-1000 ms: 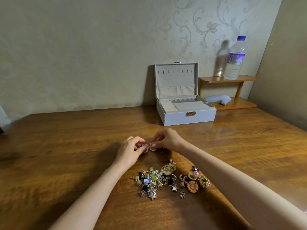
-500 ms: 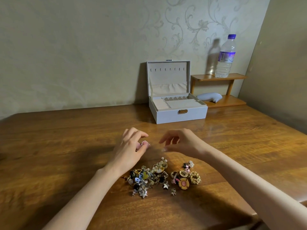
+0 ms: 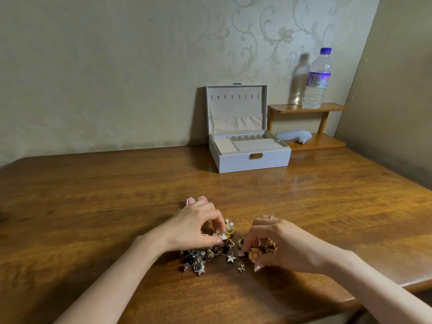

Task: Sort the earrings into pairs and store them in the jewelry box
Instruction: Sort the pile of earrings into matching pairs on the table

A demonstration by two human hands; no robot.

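Note:
A pile of mixed earrings (image 3: 205,257) lies on the wooden table (image 3: 93,206) in front of me. Two matching pink earrings (image 3: 196,200) lie side by side on the table, just beyond my left hand (image 3: 194,228). That hand is over the left of the pile, thumb and forefinger pinching a pearl-and-gold earring (image 3: 224,234). My right hand (image 3: 282,244) is over the right of the pile, fingertips and thumb around a round gold earring with a pink centre (image 3: 254,255). The grey jewelry box (image 3: 236,163) stands open at the back of the table.
A small wooden shelf (image 3: 308,108) stands right of the box, with a water bottle (image 3: 316,80) on top and a pale grey object (image 3: 293,136) on its lower level. Walls close the back and right. The table's near right corner (image 3: 416,280) is rounded.
The pink pair, held between both hands a second ago, now lies on the table. Both hands have dropped back to the pile and taken hold of other earrings.

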